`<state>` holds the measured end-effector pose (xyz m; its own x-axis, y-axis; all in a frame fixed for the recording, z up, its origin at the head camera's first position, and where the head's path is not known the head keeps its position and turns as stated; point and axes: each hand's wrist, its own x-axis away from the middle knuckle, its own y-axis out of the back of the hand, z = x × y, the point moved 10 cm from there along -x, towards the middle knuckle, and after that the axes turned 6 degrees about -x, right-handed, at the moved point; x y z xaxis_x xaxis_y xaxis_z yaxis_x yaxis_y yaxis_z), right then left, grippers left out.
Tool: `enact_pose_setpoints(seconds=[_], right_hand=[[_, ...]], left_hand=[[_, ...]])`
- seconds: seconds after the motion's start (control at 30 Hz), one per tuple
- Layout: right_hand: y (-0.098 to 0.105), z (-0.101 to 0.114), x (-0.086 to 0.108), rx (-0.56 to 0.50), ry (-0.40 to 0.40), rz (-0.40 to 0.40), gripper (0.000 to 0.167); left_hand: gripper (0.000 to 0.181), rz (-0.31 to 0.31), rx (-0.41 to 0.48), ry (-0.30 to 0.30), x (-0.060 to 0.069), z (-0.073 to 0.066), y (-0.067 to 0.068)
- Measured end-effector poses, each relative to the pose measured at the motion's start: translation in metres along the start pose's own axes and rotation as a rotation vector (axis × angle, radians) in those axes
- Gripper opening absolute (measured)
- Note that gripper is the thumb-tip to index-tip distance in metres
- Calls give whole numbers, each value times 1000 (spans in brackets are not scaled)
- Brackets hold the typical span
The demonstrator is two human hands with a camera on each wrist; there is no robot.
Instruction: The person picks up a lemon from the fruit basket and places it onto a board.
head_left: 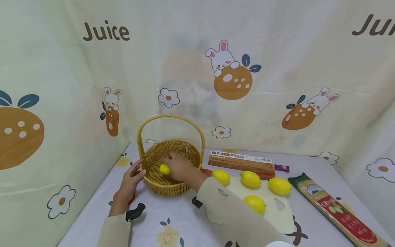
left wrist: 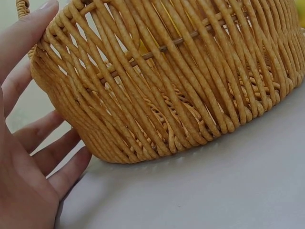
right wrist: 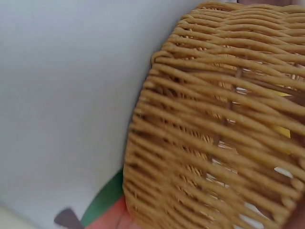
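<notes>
A round wicker basket (head_left: 168,190) with a tall arched handle stands toward the back left of the table. My left hand (head_left: 131,180) holds its left side; in the left wrist view, the thumb lies at the rim and the spread fingers (left wrist: 66,174) touch the outer wall. My right hand (head_left: 178,167) reaches down inside the basket and grips a yellow lemon (head_left: 165,168). Part of that grip is hidden by the hand itself. Through the weave in the right wrist view, bits of yellow show behind the basket wall (right wrist: 190,138).
Several lemons (head_left: 250,179) lie on and around a cream cutting board (head_left: 277,219) under and beyond my right forearm. Behind it are a pasta box (head_left: 240,162) and a small purple packet (head_left: 282,168). A long red-and-green package (head_left: 336,209) lies at the right. Printed curtains enclose the table.
</notes>
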<state>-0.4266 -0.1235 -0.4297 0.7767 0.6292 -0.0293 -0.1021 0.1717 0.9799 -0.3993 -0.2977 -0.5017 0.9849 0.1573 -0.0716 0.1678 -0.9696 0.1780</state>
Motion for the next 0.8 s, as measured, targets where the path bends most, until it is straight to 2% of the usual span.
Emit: enact_pose_setpoints(seconds=[0.2, 0.37, 0.47, 0.8], right_hand=[[16, 1, 18, 24, 62, -35, 60], [26, -4, 39, 14, 73, -54, 57], [33, -8, 53, 8, 77, -82, 56], [66, -25, 93, 33, 74, -155, 59]], left_hand=[[61, 4, 7, 6, 0, 0, -1], [60, 26, 36, -10, 4, 3, -3], [60, 30, 21, -11, 5, 4, -5], [60, 20, -8, -23, 4, -8, -4]])
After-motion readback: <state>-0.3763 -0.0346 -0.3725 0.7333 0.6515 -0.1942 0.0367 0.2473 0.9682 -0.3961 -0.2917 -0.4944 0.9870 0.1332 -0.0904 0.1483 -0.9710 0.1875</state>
